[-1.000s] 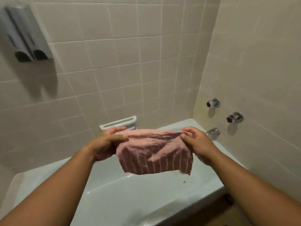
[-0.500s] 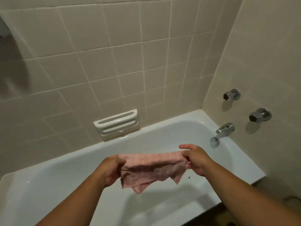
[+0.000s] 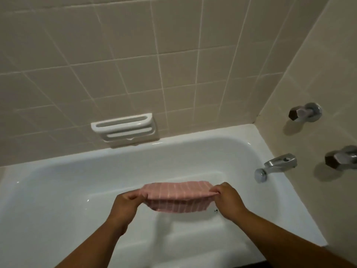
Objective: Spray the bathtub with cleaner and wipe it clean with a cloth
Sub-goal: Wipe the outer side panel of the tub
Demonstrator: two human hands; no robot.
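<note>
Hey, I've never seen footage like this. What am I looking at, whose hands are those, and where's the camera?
There is no machine here. A person wears a wide-angle camera on the head, looking forward and down, so the hands reaching in from below are their own. The view shows a white bathtub set against tiled walls. The left hand and right hand each grip one end of a pink striped cloth, held between them over the tub; whether it touches the tub I cannot tell. On the back wall is a white soap dish. On the right wall are a metal spout and two taps. A few dark specks lie in the tub near the right hand.
</note>
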